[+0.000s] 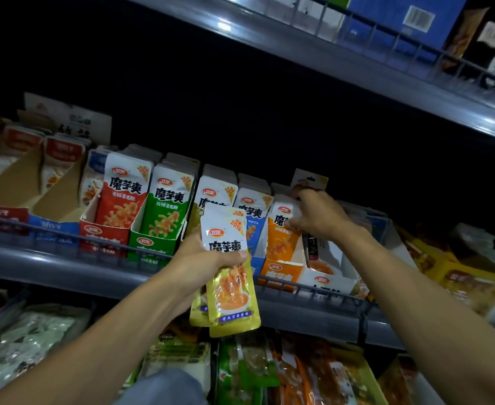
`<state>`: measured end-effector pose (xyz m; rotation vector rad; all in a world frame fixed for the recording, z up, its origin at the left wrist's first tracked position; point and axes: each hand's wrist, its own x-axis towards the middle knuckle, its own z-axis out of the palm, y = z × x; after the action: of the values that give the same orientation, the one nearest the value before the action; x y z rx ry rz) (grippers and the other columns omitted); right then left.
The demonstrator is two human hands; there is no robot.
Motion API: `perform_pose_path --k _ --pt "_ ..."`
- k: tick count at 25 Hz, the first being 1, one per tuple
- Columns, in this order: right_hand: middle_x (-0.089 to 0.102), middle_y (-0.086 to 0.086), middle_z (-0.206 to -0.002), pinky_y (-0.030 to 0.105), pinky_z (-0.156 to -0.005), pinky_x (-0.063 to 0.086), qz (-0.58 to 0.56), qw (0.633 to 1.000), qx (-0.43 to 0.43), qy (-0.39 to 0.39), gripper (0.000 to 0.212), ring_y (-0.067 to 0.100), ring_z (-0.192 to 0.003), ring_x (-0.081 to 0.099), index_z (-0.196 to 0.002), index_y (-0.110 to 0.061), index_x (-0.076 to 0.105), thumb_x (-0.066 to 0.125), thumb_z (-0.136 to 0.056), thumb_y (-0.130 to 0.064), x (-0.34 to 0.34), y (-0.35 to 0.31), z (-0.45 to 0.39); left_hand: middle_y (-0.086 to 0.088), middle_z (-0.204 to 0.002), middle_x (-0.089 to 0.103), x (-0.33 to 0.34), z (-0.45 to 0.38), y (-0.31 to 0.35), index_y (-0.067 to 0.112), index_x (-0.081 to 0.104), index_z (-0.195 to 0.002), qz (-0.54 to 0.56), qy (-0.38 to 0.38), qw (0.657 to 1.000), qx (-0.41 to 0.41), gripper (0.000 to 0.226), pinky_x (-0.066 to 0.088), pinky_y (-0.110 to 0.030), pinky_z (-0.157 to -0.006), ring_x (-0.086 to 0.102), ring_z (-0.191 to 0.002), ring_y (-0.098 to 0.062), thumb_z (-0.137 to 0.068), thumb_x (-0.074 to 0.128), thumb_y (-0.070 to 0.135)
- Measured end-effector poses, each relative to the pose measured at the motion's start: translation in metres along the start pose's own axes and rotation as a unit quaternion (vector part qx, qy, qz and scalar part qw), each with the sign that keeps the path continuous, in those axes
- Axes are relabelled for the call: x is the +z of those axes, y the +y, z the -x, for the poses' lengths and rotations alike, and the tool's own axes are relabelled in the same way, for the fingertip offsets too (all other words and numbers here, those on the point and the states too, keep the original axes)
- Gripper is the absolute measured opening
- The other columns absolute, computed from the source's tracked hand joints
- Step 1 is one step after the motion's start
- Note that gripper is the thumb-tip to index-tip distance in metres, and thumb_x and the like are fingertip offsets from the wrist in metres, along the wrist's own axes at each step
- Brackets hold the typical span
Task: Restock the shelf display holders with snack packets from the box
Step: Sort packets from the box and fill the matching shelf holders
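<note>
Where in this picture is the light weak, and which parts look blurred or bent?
Head view: the gap above the packets is nearly black; glare shines on the upper shelf edge; the far-right boxes are blurred; the shelf rails curve from the wide lens; the yellow packets in the left hand are sharp.

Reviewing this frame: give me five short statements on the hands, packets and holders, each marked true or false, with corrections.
1. The left hand grips yellow-gold packets. True.
2. The right hand hangs idle below the shelf. False: it reaches to the orange packets in the orange holder.
3. The green holder stands right of the red holder. True.
4. The held packets already sit in a holder. False: they are in front of the shelf rail.
5. The green holder is empty. False: it holds packets.
</note>
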<state>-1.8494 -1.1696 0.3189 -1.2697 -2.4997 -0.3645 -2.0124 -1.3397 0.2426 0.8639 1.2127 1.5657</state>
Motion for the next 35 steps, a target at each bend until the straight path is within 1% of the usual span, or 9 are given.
perform_pose_path --k 8,14,17,19,21,24,27,29,35 --pt "0.061 0.007 -0.124 0.032 -0.078 0.048 0.013 0.999 0.014 0.029 0.062 0.025 -0.108 0.059 -0.131 -0.015 0.051 0.077 -0.081 -0.040 0.006 0.004 0.002 -0.003 -0.078 0.077 0.002 0.005 0.000 0.015 0.067 -0.094 0.015 -0.012 1.000 -0.006 0.019 0.057 -0.030 -0.060 0.074 -0.069 -0.019 -0.081 0.075 0.004" --pt "0.055 0.010 -0.130 0.038 -0.087 0.050 0.034 0.998 0.051 0.001 0.073 0.028 -0.116 0.054 -0.135 -0.016 0.045 0.078 -0.077 -0.046 0.011 0.012 0.007 -0.003 -0.082 0.077 0.000 0.010 -0.003 0.015 0.065 -0.107 0.028 0.007 1.000 -0.011 0.031 0.057 -0.028 -0.053 0.074 -0.068 -0.018 -0.080 0.077 0.007" --pt "0.055 0.009 -0.124 0.034 -0.086 0.048 -0.034 0.994 0.050 0.091 0.065 0.026 -0.113 0.054 -0.135 -0.017 0.045 0.068 -0.084 -0.051 0.003 0.003 0.014 0.000 -0.086 0.077 -0.003 0.014 -0.001 0.017 0.066 -0.107 0.026 0.008 1.000 0.003 0.023 0.056 -0.025 -0.055 0.074 -0.071 -0.013 -0.086 0.073 0.016" --pt "0.060 0.001 -0.108 0.026 -0.078 0.047 -0.220 0.970 0.028 0.096 0.066 0.018 -0.099 0.059 -0.136 -0.017 0.045 0.065 -0.084 -0.053 -0.010 -0.024 0.028 0.005 -0.085 0.077 -0.006 0.017 0.001 0.019 0.068 -0.106 0.022 0.019 0.999 0.017 0.017 0.056 -0.023 -0.056 0.073 -0.071 -0.008 -0.089 0.068 0.025" --pt "0.064 -0.002 -0.093 0.020 -0.068 0.044 -0.332 0.943 -0.014 -0.031 0.083 0.010 -0.084 0.062 -0.144 -0.019 0.035 0.071 -0.078 -0.054 -0.018 -0.063 0.047 0.002 -0.089 0.077 -0.008 0.019 0.002 0.020 0.069 -0.108 0.023 0.027 0.999 0.023 0.021 0.057 -0.028 -0.065 0.074 -0.079 -0.013 -0.091 0.066 0.032" --pt "0.071 0.004 -0.093 0.038 -0.062 0.053 -0.404 0.898 -0.047 -0.170 0.092 0.025 -0.078 0.068 -0.146 -0.020 0.029 0.083 -0.074 -0.038 -0.008 -0.101 0.070 -0.010 -0.093 0.076 -0.012 0.027 0.008 0.014 0.069 -0.109 0.079 0.022 0.996 -0.019 0.023 0.058 -0.039 -0.070 0.073 -0.079 -0.027 -0.097 0.059 0.031" --pt "0.075 0.000 -0.099 0.042 -0.061 0.057 -0.535 0.830 0.031 -0.157 0.063 0.021 -0.081 0.072 -0.129 -0.009 0.047 0.082 -0.077 -0.014 -0.006 -0.102 0.067 -0.018 -0.092 0.075 -0.025 0.037 0.014 0.003 0.065 -0.105 0.191 0.013 0.980 -0.050 0.026 0.057 -0.042 -0.075 0.071 -0.075 -0.029 -0.097 0.042 0.012" --pt "0.077 0.001 -0.094 0.048 -0.069 0.059 -0.587 0.796 0.058 -0.135 0.047 0.023 -0.083 0.073 -0.114 -0.011 0.054 0.080 -0.076 -0.006 -0.009 -0.102 0.066 -0.012 -0.083 0.076 -0.037 0.042 0.012 0.003 0.065 -0.102 0.142 0.039 0.989 -0.011 0.019 0.059 -0.039 -0.068 0.073 -0.071 -0.026 -0.098 0.046 0.006" --pt "0.075 0.007 -0.093 0.030 -0.062 0.058 -0.631 0.761 0.023 -0.148 0.039 0.024 -0.085 0.073 -0.104 -0.015 0.059 0.076 -0.076 0.005 -0.018 -0.127 0.074 -0.006 -0.090 0.077 -0.050 0.060 0.012 0.014 0.064 -0.106 0.071 0.066 0.994 0.050 0.022 0.061 -0.042 -0.074 0.075 -0.082 -0.026 -0.089 0.069 0.027"
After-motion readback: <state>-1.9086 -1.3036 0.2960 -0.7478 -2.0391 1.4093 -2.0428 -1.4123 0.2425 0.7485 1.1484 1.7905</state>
